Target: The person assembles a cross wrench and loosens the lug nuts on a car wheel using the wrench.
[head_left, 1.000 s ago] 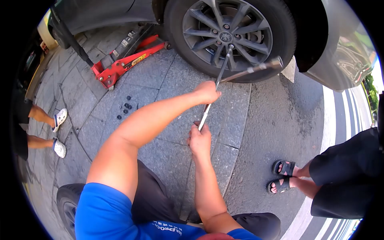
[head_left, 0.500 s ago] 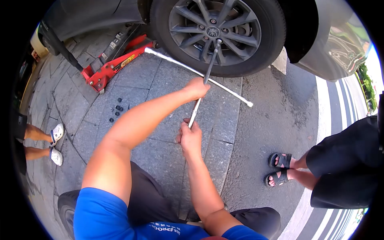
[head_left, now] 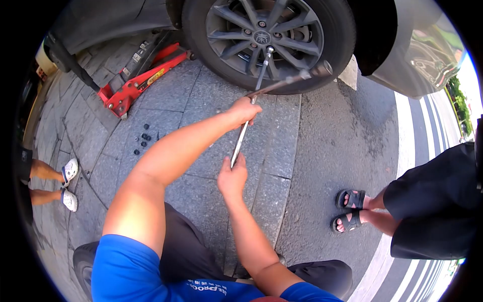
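A chrome four-way lug wrench point(head_left: 239, 139) stretches from the wheel point(head_left: 232, 49) toward me, its far end on a lug position below the hub cap. My left hand point(head_left: 243, 110) is closed around its shaft close to where the bars cross. Lower down, my right hand point(head_left: 232, 177) grips the near end, with the thumb along the shaft. The cross bar is smeared by motion, and one end shows up and to the right, in front of the tyre point(head_left: 329, 55).
A red floor jack point(head_left: 133, 86) reaches under the car at left. Several small black caps point(head_left: 145, 136) lie on the paving. Bystanders' feet stand at left in white clogs point(head_left: 70, 171) and at right in black sandals point(head_left: 350, 200). A striped crossing point(head_left: 427, 126) runs along the right.
The wrench has spun, its cross bar swinging from a clear diagonal to a blur at upper right. Both hands stay on the shaft. The whole view has shifted slightly.
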A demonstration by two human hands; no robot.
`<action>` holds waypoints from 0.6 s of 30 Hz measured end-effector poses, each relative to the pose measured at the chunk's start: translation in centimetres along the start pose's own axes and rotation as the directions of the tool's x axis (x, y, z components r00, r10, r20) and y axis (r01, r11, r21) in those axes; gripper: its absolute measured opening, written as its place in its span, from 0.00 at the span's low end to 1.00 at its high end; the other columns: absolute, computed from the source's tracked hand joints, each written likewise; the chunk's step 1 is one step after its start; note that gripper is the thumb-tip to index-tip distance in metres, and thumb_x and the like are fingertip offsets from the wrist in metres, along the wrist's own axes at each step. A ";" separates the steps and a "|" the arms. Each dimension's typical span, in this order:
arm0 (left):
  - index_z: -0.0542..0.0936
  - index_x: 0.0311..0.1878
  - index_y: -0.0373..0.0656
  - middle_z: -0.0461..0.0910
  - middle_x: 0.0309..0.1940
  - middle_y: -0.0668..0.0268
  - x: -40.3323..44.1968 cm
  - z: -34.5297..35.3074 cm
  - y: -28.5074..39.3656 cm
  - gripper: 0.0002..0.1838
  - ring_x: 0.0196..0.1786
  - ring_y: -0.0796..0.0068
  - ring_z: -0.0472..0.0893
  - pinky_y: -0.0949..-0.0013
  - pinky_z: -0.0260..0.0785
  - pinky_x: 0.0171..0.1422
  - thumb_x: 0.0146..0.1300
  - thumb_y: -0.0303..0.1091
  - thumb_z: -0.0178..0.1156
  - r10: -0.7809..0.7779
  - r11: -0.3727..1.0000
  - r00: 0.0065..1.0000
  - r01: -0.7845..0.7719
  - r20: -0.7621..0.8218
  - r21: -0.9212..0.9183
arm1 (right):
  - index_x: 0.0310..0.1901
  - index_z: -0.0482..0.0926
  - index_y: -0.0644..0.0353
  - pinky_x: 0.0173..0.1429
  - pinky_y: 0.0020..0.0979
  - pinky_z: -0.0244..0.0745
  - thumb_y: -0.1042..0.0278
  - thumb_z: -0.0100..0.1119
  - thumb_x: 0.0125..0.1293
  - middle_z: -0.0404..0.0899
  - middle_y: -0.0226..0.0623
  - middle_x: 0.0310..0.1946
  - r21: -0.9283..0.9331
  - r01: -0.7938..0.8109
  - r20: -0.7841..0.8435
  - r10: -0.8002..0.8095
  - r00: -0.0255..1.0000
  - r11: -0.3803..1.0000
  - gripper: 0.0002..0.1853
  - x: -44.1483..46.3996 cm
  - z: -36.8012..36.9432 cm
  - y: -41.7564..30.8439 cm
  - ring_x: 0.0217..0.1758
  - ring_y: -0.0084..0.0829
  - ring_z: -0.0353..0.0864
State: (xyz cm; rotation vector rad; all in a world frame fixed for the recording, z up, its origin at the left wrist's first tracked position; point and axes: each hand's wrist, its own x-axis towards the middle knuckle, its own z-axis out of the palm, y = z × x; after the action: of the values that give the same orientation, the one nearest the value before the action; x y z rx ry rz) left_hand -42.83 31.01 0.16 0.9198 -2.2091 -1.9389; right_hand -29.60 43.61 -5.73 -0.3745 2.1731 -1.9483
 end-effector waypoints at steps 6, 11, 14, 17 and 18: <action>0.71 0.27 0.43 0.70 0.17 0.68 0.9 0.0 -0.7 0.10 0.16 0.74 0.72 0.69 0.64 0.17 0.60 0.35 0.60 -0.130 0.989 0.991 0.131 0.019 -0.071 | 0.45 0.73 0.63 0.20 0.24 0.61 0.70 0.55 0.67 0.68 0.28 0.20 0.533 -0.510 0.348 0.375 0.859 0.675 0.09 1.0 -1.7 -0.4 0.17 0.21 0.67; 0.73 0.32 0.43 0.71 0.19 0.68 0.8 1.3 -2.4 0.11 0.18 0.73 0.74 0.66 0.67 0.19 0.63 0.40 0.59 -0.189 0.971 0.980 0.196 0.065 -0.135 | 0.39 0.72 0.59 0.19 0.23 0.57 0.70 0.56 0.66 0.68 0.26 0.18 0.472 -0.506 0.331 0.387 0.861 0.722 0.05 1.0 -2.3 3.7 0.16 0.19 0.66; 0.72 0.44 0.39 0.73 0.23 0.63 -1.1 2.3 -2.7 0.13 0.23 0.67 0.79 0.64 0.72 0.22 0.68 0.40 0.53 -0.262 0.947 0.965 0.262 0.025 -0.184 | 0.33 0.76 0.63 0.30 0.29 0.65 0.68 0.61 0.60 0.72 0.28 0.20 0.031 -0.271 0.171 0.262 0.950 0.962 0.08 0.9 -4.6 7.1 0.25 0.20 0.67; 0.70 0.43 0.39 0.74 0.25 0.64 -2.5 2.2 -3.7 0.14 0.28 0.65 0.82 0.62 0.78 0.30 0.70 0.42 0.50 -0.215 0.933 0.976 0.212 0.024 -0.291 | 0.34 0.78 0.62 0.27 0.26 0.64 0.67 0.62 0.60 0.71 0.25 0.20 -0.028 -0.279 0.328 0.272 0.905 0.960 0.08 2.5 -10.0 6.7 0.22 0.19 0.67; 0.69 0.45 0.38 0.78 0.30 0.60 -3.4 2.0 -3.7 0.14 0.31 0.62 0.83 0.60 0.80 0.35 0.72 0.42 0.48 -0.187 0.926 0.981 0.193 0.051 -0.325 | 0.36 0.79 0.62 0.23 0.24 0.62 0.68 0.63 0.60 0.71 0.24 0.19 -0.018 -0.355 0.429 0.328 0.842 0.935 0.07 3.2 -12.5 4.9 0.19 0.17 0.67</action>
State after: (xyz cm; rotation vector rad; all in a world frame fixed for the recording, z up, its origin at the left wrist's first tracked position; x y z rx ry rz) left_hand -39.41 34.22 -2.53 1.0950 -1.7775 -2.3145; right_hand -36.87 54.88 -9.08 -0.3351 1.7525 -1.5587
